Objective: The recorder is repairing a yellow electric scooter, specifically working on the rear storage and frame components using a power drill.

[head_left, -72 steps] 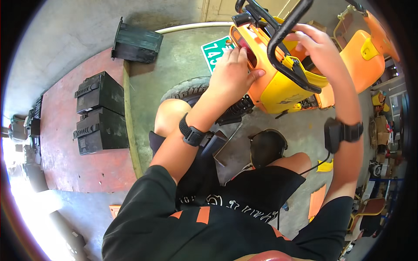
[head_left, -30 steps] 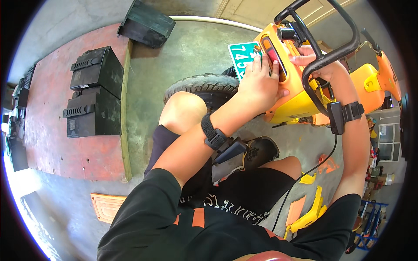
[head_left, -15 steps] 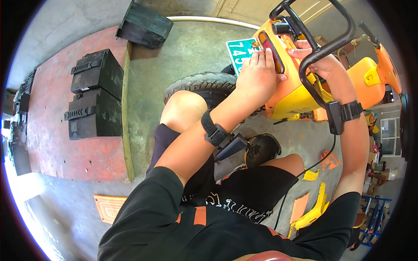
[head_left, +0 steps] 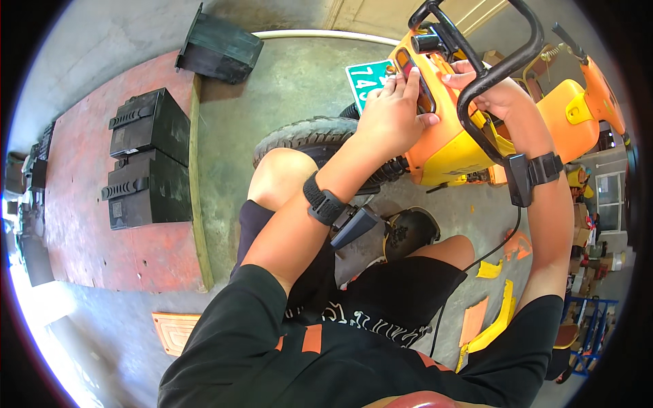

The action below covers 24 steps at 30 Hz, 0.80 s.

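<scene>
Could crack tail light (head_left: 405, 62) at L edge of orange housing (head_left: 443, 105) if overpressing w/ spread L hand (head_left: 390, 121); can't tell grip of R hand (head_left: 502, 99).

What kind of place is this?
Probably a repair garage: an orange and yellow scooter stands here, a loose yellow panel lies on the floor, and two black cases sit on a reddish platform.
</scene>
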Motion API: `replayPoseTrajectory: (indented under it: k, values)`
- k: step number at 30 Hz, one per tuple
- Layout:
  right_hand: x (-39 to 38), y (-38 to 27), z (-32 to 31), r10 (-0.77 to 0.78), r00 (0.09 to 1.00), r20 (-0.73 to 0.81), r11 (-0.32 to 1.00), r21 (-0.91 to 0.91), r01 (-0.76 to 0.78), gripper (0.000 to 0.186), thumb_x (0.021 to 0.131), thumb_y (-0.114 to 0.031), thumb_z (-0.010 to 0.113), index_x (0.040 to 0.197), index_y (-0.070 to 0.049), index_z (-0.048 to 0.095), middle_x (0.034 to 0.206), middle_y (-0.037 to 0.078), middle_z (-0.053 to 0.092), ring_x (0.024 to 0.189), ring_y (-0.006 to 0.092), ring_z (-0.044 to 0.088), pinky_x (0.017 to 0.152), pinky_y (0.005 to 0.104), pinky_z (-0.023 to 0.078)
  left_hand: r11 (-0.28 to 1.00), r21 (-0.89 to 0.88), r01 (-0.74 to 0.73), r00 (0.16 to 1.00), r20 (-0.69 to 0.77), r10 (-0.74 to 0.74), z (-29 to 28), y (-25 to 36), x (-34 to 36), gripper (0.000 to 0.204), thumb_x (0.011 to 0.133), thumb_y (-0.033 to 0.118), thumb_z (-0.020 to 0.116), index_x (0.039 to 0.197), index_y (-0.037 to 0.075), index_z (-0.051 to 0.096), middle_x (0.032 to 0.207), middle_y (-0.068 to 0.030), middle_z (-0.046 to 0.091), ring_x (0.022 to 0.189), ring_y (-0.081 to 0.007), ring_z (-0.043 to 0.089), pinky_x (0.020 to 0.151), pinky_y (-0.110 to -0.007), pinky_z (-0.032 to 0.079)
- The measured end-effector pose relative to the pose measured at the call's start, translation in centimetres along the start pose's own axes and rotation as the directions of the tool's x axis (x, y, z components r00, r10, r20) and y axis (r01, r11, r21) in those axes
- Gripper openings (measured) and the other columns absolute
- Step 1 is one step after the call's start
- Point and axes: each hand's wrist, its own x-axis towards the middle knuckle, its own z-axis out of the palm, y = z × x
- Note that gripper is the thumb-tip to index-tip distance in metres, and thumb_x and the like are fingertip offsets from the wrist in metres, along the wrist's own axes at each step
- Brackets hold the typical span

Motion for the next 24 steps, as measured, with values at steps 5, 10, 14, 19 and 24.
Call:
replayPoseTrajectory:
  k: [5, 10, 14, 19, 24]
  values:
    - [0.6, 1.1, -0.9, 0.012, 0.997, -0.07, 1.0, 0.023, -0.011, 0.045, 0.076, -0.027, 0.084, 0.108, -0.007, 0.061, 0.07, -0.006, 0.06, 0.048, -0.0004, 0.049, 0.043, 0.0165, 0.031, 0.998, -0.065, -0.021, 1.0, 0.0, 0.022, -0.3, -0.2, 0.2, 0.087, 0.086, 0.041, 0.07, 0.148, -0.005, 0.029, 0.14, -0.0305, 0.046, 0.129, -0.0423, 0.048, 0.107, -0.044, 0.04]
    - [0.0, 0.4, -0.2, 0.006, 0.996, -0.091, 1.0, -0.014, -0.008, 0.046, 0.074, -0.027, 0.085, 0.108, -0.009, 0.061, 0.066, -0.009, 0.056, 0.046, -0.0004, 0.045, 0.04, 0.0173, 0.025, 0.992, -0.128, -0.005, 1.0, 0.024, 0.008, -1.0, -0.3, 0.3, 0.087, 0.084, 0.037, 0.073, 0.147, -0.006, 0.031, 0.131, -0.0277, 0.054, 0.119, -0.0408, 0.056, 0.101, -0.042, 0.045]
    - [-1.2, 0.1, 1.1, -0.057, 0.995, -0.082, 0.998, 0.011, 0.058, 0.03, 0.079, -0.023, 0.082, 0.098, -0.011, 0.062, 0.062, -0.01, 0.051, 0.044, -0.0012, 0.04, 0.038, 0.0184, 0.021, 0.996, -0.054, -0.078, 0.997, -0.029, 0.076, 0.0, -0.6, 0.4, 0.083, 0.086, 0.034, 0.072, 0.144, -0.01, 0.032, 0.129, -0.028, 0.056, 0.121, -0.0404, 0.055, 0.102, -0.042, 0.044]
    - [-2.1, 0.1, 0.5, -0.151, 0.986, -0.069, 0.985, -0.093, 0.145, 0.014, 0.091, -0.022, 0.066, 0.092, -0.008, 0.066, 0.059, -0.008, 0.051, 0.041, -0.001, 0.035, 0.036, 0.0192, 0.02, 0.993, -0.025, -0.112, 0.993, -0.022, 0.112, 0.1, -0.7, 0.5, 0.081, 0.088, 0.034, 0.069, 0.144, -0.011, 0.032, 0.133, -0.0309, 0.052, 0.129, -0.0414, 0.048, 0.107, -0.042, 0.039]
    - [-3.9, 1.2, -0.5, -0.277, 0.938, -0.209, 0.952, -0.189, 0.239, 0.025, 0.086, -0.017, 0.06, 0.104, -0.002, 0.068, 0.09, 0.007, 0.07, 0.05, 0.0066, 0.044, 0.043, 0.0239, 0.034, 0.99, 0.062, -0.125, 0.992, -0.014, 0.126, -0.3, 0.5, -0.1, 0.073, 0.091, 0.031, 0.066, 0.145, -0.006, 0.035, 0.14, -0.0332, 0.044, 0.133, -0.0448, 0.042, 0.109, -0.044, 0.036]
